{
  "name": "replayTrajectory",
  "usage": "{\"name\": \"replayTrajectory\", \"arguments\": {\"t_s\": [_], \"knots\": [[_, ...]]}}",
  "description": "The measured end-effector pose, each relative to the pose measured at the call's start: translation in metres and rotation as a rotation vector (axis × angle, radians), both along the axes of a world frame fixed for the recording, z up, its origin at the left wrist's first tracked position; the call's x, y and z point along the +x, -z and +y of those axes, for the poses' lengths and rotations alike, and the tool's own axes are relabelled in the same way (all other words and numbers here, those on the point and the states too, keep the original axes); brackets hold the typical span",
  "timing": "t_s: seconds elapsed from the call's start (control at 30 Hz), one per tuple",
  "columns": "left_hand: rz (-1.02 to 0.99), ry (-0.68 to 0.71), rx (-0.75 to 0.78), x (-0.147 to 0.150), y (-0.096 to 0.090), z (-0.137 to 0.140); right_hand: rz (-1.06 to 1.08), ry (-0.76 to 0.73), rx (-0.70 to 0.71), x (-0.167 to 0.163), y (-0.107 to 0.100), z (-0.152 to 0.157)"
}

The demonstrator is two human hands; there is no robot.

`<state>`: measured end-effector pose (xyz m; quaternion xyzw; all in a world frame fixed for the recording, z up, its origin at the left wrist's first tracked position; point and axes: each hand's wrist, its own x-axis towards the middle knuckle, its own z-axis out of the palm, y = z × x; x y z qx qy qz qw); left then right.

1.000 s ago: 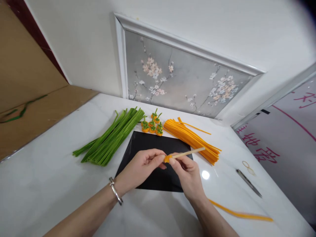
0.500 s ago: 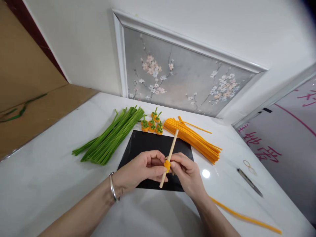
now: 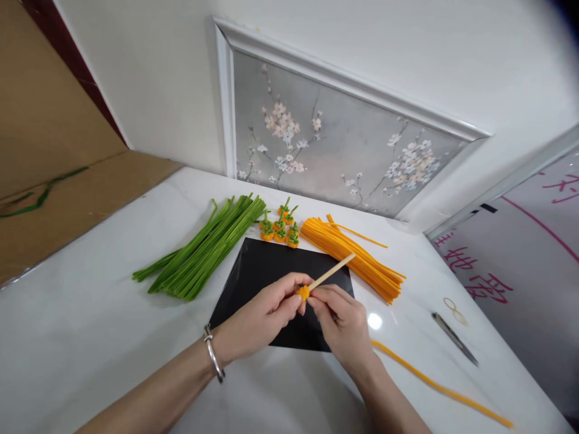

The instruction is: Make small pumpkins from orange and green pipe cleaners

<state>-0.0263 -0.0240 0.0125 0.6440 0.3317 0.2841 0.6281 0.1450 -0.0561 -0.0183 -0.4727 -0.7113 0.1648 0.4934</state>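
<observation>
Over the black mat (image 3: 253, 271), my left hand (image 3: 271, 301) is closed, thumb and fingers pinching a small coil of orange pipe cleaner (image 3: 303, 293). A pale wooden stick (image 3: 335, 270) passes by the coil and points up to the right; its lower end is hidden by the coil and fingers. My right hand (image 3: 341, 313) is closed in a pinch against the coil's right side, beside the stick. From beneath the right wrist a long orange pipe cleaner (image 3: 434, 383) runs across the table; whether it joins the coil is hidden.
Green pipe cleaners (image 3: 203, 253) lie bundled at the left, orange ones (image 3: 353, 256) at the right. Several small orange-and-green pieces (image 3: 279, 229) stand behind the mat. Tweezers (image 3: 455, 339) and clear rings (image 3: 455, 310) lie far right. Cardboard (image 3: 90, 205) borders the left, a framed panel (image 3: 344, 132) the back.
The stick has swung from nearly upright to a slant toward the right, with the coil turned along with it. Both hands stay close together around it.
</observation>
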Motion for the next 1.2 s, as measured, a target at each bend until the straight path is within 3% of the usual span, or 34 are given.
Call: {"name": "replayTrajectory", "arguments": {"t_s": [0.13, 0.23, 0.3, 0.43, 0.63, 0.7, 0.8, 0.9, 1.03, 1.2], "knots": [[0.143, -0.075, 0.269, 0.0, 0.002, 0.003, -0.189, -0.021, -0.04, 0.003, 0.002, -0.002], [0.267, -0.196, 0.478, -0.002, 0.009, 0.008, -0.499, -0.012, -0.08, 0.006, 0.0, -0.009], [0.346, -0.228, 0.595, -0.003, 0.015, 0.011, -0.684, 0.02, -0.027, 0.006, -0.005, -0.015], [0.516, -0.139, 0.764, -0.006, 0.023, 0.015, -0.808, 0.083, 0.154, 0.006, -0.025, -0.022], [0.589, 0.007, 0.951, -0.008, 0.022, 0.016, -0.796, 0.134, 0.25, 0.015, -0.051, -0.017], [0.537, 0.039, 0.982, -0.008, 0.021, 0.016, -0.761, 0.142, 0.229, 0.02, -0.053, -0.01], [0.449, 0.093, 1.003, -0.007, 0.018, 0.015, -0.649, 0.102, 0.069, 0.032, -0.053, 0.005], [0.389, 0.132, 1.012, -0.005, 0.012, 0.011, -0.497, -0.038, -0.194, 0.046, -0.047, 0.022], [0.346, 0.106, 0.937, -0.004, 0.006, 0.005, -0.401, -0.278, -0.437, 0.051, -0.037, 0.031], [0.327, 0.048, 0.745, -0.005, 0.008, 0.004, -0.365, -0.332, -0.458, 0.041, -0.029, 0.018]]}}
